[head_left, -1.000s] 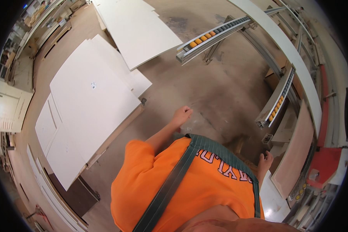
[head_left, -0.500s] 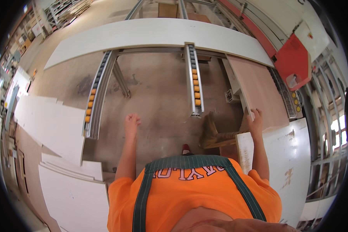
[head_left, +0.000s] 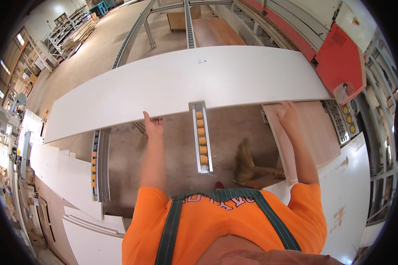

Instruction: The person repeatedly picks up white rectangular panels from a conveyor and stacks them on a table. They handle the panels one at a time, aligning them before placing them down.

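A long white panel (head_left: 234,75) with a small label lies across the roller rails in front of me. My left hand (head_left: 154,127) is at its near edge, palm up, thumb spread and fingers reaching to the underside. My right hand (head_left: 288,115) is at the same edge farther right, its fingers curled against the board above a pinkish-brown panel (head_left: 309,137). Some of the right fingertips are hidden. The middle roller rail (head_left: 202,145), with orange rollers, juts toward me between my hands.
Another roller rail (head_left: 101,165) stands at the left. White boards lie stacked (head_left: 64,170) at lower left, and a worn white sheet (head_left: 340,185) is at right. A red machine guard (head_left: 340,66) and a control panel with yellow buttons (head_left: 347,119) border the right side.
Both my hands have moved forward from above the floor and the brown panel to the white panel's near edge. The white panel now appears lower and closer in view.
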`<state>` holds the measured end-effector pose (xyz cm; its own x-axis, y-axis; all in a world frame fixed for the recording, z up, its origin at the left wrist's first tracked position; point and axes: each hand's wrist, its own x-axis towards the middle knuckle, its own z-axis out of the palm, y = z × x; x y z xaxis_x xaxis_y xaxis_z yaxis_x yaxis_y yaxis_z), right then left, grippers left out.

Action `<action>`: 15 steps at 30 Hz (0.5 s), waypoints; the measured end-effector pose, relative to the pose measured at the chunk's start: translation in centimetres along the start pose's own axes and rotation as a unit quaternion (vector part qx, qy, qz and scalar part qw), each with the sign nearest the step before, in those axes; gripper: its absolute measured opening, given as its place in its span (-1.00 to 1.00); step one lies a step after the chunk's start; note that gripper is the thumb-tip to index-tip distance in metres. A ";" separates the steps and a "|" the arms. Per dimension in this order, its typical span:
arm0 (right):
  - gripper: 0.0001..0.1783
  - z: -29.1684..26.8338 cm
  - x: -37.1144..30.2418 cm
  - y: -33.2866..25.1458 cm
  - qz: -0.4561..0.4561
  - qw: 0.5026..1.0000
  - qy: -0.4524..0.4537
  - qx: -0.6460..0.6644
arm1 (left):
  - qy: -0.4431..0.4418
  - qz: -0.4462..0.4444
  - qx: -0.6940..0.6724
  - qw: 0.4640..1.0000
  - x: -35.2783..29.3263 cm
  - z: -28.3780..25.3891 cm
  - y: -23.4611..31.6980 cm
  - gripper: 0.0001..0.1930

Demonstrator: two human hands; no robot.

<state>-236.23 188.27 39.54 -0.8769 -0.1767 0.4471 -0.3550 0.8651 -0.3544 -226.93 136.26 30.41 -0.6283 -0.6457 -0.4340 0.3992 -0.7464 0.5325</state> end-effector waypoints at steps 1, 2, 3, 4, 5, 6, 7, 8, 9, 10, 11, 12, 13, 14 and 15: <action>-0.61 1.1 1.2 0.0 -0.021 1.000 0.019 -0.011 | -0.030 0.031 -0.056 0.997 0.3 0.3 -0.6 -0.37; -0.60 1.9 2.0 0.2 -0.009 1.000 0.012 -0.023 | -0.043 0.036 -0.066 0.996 0.3 0.3 -0.8 -0.41; -0.59 2.6 2.4 0.7 0.005 0.999 0.010 -0.037 | -0.062 0.045 -0.070 0.995 0.1 -0.1 -1.1 -0.45; -0.58 2.9 2.6 1.4 0.007 0.998 0.017 -0.052 | -0.082 0.047 -0.070 0.993 -0.2 -0.7 -1.2 -0.49; -0.58 3.2 2.6 2.0 0.050 0.998 0.005 -0.047 | -0.110 0.057 -0.095 0.988 -0.8 -1.6 -1.1 -0.54; -0.57 3.1 2.3 2.9 0.092 0.994 0.009 -0.052 | -0.084 0.053 -0.073 0.992 -1.7 -2.9 -0.8 -0.54; -0.57 2.8 1.8 3.9 0.097 0.994 0.018 -0.056 | -0.104 0.038 -0.036 0.993 -2.5 -3.8 -0.3 -0.54; -0.57 2.3 1.0 4.9 0.143 0.987 0.006 -0.075 | -0.133 0.054 0.024 0.989 -3.7 -5.1 0.0 -0.53; -0.56 1.7 0.2 5.7 0.163 0.984 0.006 -0.076 | -0.148 0.042 0.039 0.987 -4.6 -6.0 0.5 -0.51; -0.55 0.9 -0.9 6.5 0.176 0.980 0.000 -0.091 | -0.158 0.153 0.208 0.953 -5.7 -6.7 0.6 -0.53; -0.53 0.4 -1.4 7.0 0.216 0.970 -0.029 -0.106 | -0.141 0.139 0.207 0.958 -6.7 -7.2 0.8 -0.55; -0.53 -0.2 -2.3 7.3 0.222 0.967 -0.025 -0.121 | -0.110 0.148 0.227 0.956 -7.7 -7.5 1.3 -0.57; -0.54 -0.8 -3.1 7.6 0.224 0.965 -0.023 -0.133 | -0.085 0.138 0.234 0.959 -9.1 -7.5 2.0 -0.59; -0.54 -1.1 -3.9 7.9 0.205 0.969 -0.012 -0.135 | -0.059 0.142 0.246 0.957 -10.4 -7.5 2.3 -0.60; -0.54 -1.4 -4.8 8.3 0.191 0.972 0.004 -0.134 | -0.062 0.149 0.251 0.955 -11.6 -7.5 2.5 -0.61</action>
<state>-234.51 196.96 35.65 -0.9252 0.1845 0.3315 0.0946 0.9584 -0.2694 -213.64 140.74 31.34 -0.6232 -0.7699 -0.1374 0.2215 -0.3422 0.9131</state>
